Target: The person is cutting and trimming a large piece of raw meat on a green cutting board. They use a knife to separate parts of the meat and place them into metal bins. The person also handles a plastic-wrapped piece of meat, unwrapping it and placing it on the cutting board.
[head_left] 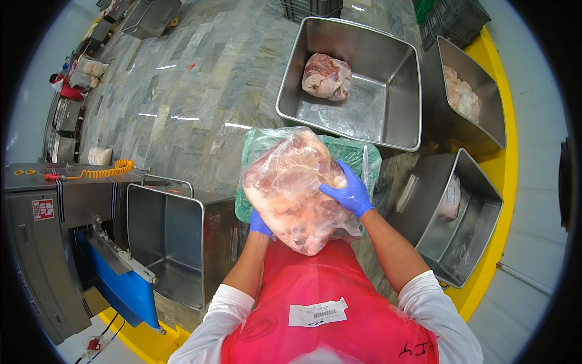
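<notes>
A large piece of raw meat (297,188) wrapped in clear plastic is held up in front of my red apron. My right hand (350,190), in a blue glove, presses on its right side with thumb and fingers. At its lower left edge my left hand (259,224), also gloved in blue, grips from the side, its fingers mostly hidden behind the meat. Beneath the meat lies a green plastic-covered surface (345,150). A knife (365,162) rests on that surface, just beyond my right hand.
Ahead stands a steel bin (388,103) holding one meat piece (327,77). Two more steel bins (485,121) (479,224) with meat stand at the right by a yellow curb (506,164). At left are another steel bin (167,233) and a machine with a blue belt (118,282).
</notes>
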Demonstrator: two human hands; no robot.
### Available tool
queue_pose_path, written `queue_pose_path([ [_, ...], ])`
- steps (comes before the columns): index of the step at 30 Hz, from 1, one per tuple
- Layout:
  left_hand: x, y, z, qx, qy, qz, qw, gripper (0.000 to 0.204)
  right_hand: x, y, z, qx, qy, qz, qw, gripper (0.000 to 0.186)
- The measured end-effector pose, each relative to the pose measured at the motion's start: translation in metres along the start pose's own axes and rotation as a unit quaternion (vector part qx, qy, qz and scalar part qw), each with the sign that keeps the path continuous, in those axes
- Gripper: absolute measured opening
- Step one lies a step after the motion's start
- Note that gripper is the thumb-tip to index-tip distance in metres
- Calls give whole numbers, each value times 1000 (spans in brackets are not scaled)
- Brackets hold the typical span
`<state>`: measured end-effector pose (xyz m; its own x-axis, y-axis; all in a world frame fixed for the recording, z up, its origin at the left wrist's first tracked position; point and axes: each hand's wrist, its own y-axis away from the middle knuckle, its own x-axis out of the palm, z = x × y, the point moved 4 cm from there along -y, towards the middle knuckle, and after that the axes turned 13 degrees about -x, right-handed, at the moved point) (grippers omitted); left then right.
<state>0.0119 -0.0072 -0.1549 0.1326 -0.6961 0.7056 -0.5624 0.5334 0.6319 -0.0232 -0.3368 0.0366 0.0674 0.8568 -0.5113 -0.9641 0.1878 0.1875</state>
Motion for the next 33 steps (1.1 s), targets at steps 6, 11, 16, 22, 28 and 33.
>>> queue_pose_path([
  [6,4,-18,-10,-17,23,14,1000,47,5,-8,-25,-15,-85,23,996,110],
  [11,8,-16,-5,-16,30,18,999,48,1,-26,-25,14,-183,104,978,114],
  [16,12,-16,3,-2,47,38,998,48,0,-32,-26,2,-191,130,973,115],
  [22,9,48,0,6,70,43,997,50,4,-6,19,1,-172,161,972,116],
  [28,5,173,-70,64,-6,-46,997,53,109,10,41,7,-262,246,933,113],
  [33,8,227,-90,66,20,-123,990,50,157,10,68,15,-236,289,928,115],
])
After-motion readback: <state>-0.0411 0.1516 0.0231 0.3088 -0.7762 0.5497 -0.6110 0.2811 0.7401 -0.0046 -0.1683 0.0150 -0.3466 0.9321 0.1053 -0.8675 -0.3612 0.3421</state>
